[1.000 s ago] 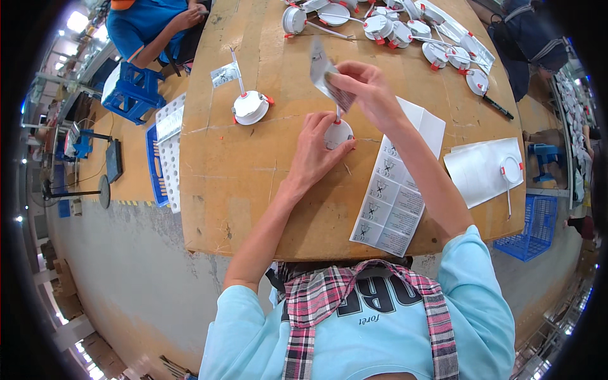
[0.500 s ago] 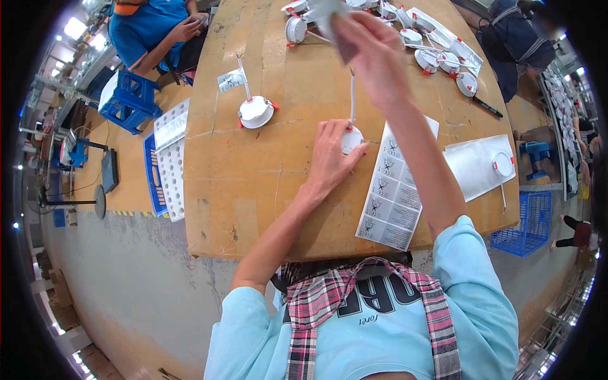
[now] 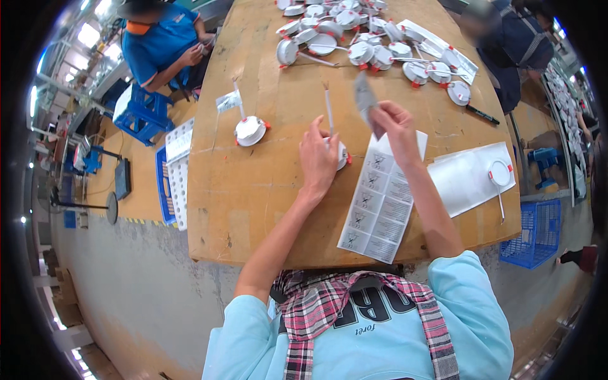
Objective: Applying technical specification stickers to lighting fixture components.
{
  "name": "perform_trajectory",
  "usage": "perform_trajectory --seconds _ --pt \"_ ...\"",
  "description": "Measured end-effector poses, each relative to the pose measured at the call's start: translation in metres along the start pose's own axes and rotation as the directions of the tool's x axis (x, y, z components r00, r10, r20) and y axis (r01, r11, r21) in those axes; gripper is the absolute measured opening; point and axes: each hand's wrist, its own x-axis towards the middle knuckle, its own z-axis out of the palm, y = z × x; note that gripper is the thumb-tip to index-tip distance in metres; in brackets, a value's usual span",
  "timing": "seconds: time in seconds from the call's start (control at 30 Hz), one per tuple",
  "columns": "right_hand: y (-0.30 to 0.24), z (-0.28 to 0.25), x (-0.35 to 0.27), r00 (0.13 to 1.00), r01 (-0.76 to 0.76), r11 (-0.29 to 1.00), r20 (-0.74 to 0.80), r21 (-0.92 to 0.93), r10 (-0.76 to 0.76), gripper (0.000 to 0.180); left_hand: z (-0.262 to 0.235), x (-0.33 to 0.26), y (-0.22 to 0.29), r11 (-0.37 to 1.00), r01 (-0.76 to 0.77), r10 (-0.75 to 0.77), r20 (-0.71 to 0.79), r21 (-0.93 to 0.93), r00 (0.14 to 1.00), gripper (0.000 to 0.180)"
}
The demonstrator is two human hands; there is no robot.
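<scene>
My left hand (image 3: 318,159) is curled over a round white downlight (image 3: 342,156) with red clips, holding it on the table. The light's white cable (image 3: 329,113) stands up beyond my fingers, its end bare. To the right, my right hand (image 3: 395,130) pinches a silver printed label (image 3: 365,101) above the table, apart from the cable. Beneath that hand lies a sheet of printed labels (image 3: 373,209). Another downlight (image 3: 251,131) sits at the left with a silver label (image 3: 228,101) stuck around its upright cable like a flag.
Many white downlights (image 3: 348,19) are heaped at the far side. A black marker (image 3: 482,114) lies at the right. A white sheet (image 3: 453,190) carries a thin round light (image 3: 500,172). Blue crates flank the table, and two people are beyond it.
My right hand has come back toward me from the far heap, label in its fingers. My left hand has shifted round the downlight, which has turned so its red clip shows on the right.
</scene>
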Motion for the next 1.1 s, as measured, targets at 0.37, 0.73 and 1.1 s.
perform_trajectory --seconds 0.37,0.73,1.1 --pt "-0.005 0.004 -0.012 0.988 0.107 0.840 -0.039 -0.532 -0.151 0.023 -0.022 0.019 -0.031 0.999 -0.011 0.015 -0.081 0.053 0.997 0.042" --pt "-0.017 -0.003 -0.011 0.978 0.130 0.921 -0.106 -0.367 -0.181 0.019 0.048 0.059 0.010 0.993 -0.081 0.086 0.056 -0.084 0.995 0.034" --pt "-0.030 0.006 -0.019 0.993 0.063 0.947 -0.070 -0.315 -0.090 0.014 -0.001 0.198 -0.009 0.866 -0.166 0.369 -0.378 0.473 0.849 0.062"
